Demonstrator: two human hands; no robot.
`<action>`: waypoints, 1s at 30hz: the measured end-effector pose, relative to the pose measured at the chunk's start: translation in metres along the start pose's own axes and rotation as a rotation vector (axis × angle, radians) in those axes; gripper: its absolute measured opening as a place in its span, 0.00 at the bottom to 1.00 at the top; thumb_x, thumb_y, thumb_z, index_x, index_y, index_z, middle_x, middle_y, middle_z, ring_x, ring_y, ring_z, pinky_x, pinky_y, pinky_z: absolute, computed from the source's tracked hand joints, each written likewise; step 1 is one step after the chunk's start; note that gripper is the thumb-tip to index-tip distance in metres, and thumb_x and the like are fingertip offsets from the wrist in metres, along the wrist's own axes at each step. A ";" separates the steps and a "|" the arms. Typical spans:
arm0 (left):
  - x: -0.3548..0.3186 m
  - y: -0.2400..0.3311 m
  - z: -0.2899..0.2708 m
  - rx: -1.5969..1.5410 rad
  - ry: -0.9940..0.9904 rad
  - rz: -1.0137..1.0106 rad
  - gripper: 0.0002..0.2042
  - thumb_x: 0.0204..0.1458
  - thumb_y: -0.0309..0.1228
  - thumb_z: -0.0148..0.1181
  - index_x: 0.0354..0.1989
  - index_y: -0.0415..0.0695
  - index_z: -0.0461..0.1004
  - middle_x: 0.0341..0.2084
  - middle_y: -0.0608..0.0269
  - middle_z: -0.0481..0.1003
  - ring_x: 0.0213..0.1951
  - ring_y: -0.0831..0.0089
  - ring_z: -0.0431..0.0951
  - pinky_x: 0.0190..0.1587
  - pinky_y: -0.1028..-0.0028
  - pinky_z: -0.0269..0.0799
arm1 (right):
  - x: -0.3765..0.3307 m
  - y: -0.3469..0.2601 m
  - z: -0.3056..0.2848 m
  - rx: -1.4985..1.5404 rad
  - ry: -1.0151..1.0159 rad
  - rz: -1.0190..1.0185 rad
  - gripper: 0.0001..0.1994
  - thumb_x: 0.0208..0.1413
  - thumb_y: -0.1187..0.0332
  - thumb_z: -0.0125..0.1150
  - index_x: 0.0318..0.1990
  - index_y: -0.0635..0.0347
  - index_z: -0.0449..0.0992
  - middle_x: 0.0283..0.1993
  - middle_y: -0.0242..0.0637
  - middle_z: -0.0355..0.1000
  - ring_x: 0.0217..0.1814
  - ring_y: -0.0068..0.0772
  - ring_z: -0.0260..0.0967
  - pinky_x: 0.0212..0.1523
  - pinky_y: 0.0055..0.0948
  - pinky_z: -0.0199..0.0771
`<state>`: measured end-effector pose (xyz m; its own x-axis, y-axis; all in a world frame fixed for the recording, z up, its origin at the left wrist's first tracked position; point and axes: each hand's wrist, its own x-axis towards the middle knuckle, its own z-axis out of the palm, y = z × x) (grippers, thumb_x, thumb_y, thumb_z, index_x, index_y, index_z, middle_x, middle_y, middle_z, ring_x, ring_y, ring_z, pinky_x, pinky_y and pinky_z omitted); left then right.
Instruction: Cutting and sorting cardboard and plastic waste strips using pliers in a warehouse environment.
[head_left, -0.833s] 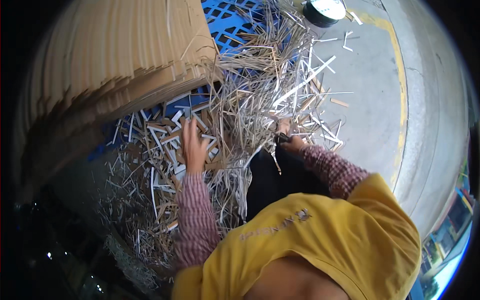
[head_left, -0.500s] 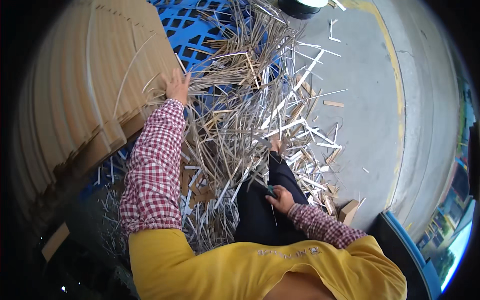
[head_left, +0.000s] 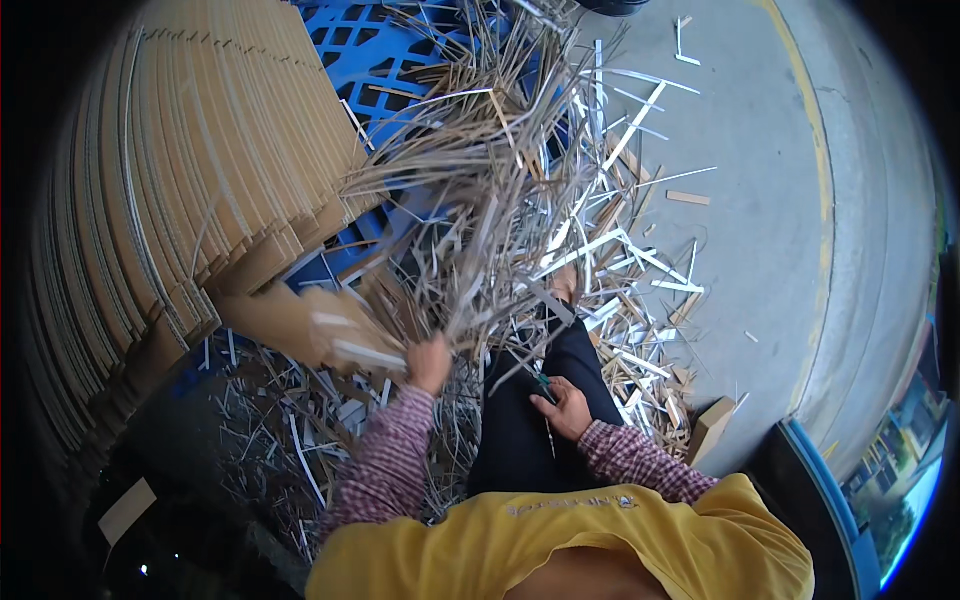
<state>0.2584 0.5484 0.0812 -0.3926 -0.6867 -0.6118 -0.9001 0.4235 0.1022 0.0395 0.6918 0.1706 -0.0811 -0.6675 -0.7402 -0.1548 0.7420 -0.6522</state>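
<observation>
My left hand (head_left: 428, 362) is closed at the end of a brown cardboard piece (head_left: 300, 325) with pale strips on it. Motion blurs both, and the piece reaches from the hand back to the lower corner of a tall stack of cardboard sheets (head_left: 220, 150). Against my dark-trousered thigh rests my right hand (head_left: 568, 408), its fingers closed round a small green-handled tool (head_left: 543, 382). Most of that tool is hidden by the fingers. Thin cardboard strips (head_left: 470, 190) lie in a large tangled heap in front of me.
Under the strips and beside the stack is a blue plastic pallet (head_left: 350, 40). Grey concrete floor (head_left: 740, 250) stretches to the right, with a yellow line (head_left: 820, 170). A small cardboard block (head_left: 711, 428) and a blue-edged dark panel (head_left: 820, 480) stand near my right side.
My left hand has left the stack's edge, where it lay spread, and come down toward me, now closed on a cardboard piece. My right hand has stayed on the thigh.
</observation>
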 end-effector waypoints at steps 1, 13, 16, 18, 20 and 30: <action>-0.013 0.031 -0.001 -0.151 -0.248 -0.035 0.15 0.40 0.24 0.48 0.39 0.39 0.69 0.26 0.37 0.71 0.33 0.44 0.72 0.42 0.50 0.60 | 0.002 0.002 -0.005 0.111 0.011 0.039 0.19 0.47 0.61 0.57 0.39 0.70 0.66 0.38 0.43 0.69 0.41 0.29 0.66 0.40 0.24 0.66; 0.325 -0.048 -0.132 0.191 0.521 0.016 0.39 0.38 0.33 0.62 0.60 0.56 0.46 0.54 0.50 0.52 0.56 0.48 0.49 0.56 0.54 0.47 | 0.018 0.009 -0.017 0.337 0.005 0.008 0.14 0.49 0.65 0.56 0.39 0.67 0.68 0.35 0.35 0.66 0.38 0.21 0.63 0.41 0.21 0.62; 0.349 -0.047 -0.117 -0.284 -0.373 -0.321 0.44 0.41 0.39 0.60 0.62 0.51 0.34 0.49 0.50 0.63 0.50 0.58 0.64 0.53 0.61 0.58 | 0.022 -0.003 -0.034 0.363 0.023 0.037 0.14 0.50 0.65 0.56 0.40 0.67 0.68 0.34 0.33 0.66 0.38 0.20 0.62 0.40 0.20 0.62; 0.338 -0.075 -0.071 0.036 -0.206 -0.235 0.31 0.46 0.37 0.55 0.59 0.46 0.50 0.39 0.56 0.71 0.39 0.63 0.71 0.45 0.61 0.63 | 0.020 -0.005 -0.036 0.295 0.005 0.002 0.14 0.50 0.65 0.56 0.40 0.67 0.67 0.33 0.32 0.65 0.37 0.19 0.61 0.40 0.20 0.62; 0.320 -0.058 -0.048 0.135 -0.294 -0.188 0.17 0.48 0.36 0.53 0.45 0.42 0.69 0.35 0.56 0.73 0.37 0.63 0.72 0.43 0.61 0.63 | 0.017 -0.004 -0.044 0.303 0.040 0.009 0.13 0.50 0.67 0.55 0.39 0.67 0.68 0.33 0.32 0.65 0.34 0.19 0.60 0.38 0.20 0.62; -0.002 0.019 0.051 -0.705 -0.259 -0.488 0.22 0.42 0.39 0.55 0.44 0.37 0.68 0.42 0.44 0.68 0.46 0.51 0.67 0.48 0.62 0.63 | 0.020 0.000 -0.038 0.328 0.025 0.017 0.12 0.48 0.66 0.57 0.31 0.68 0.69 0.26 0.30 0.68 0.29 0.17 0.61 0.31 0.20 0.62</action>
<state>0.2517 0.5880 0.0450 0.0428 -0.5039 -0.8627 -0.8960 -0.4014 0.1900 0.0000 0.6760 0.1615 -0.1058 -0.6530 -0.7499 0.1717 0.7308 -0.6606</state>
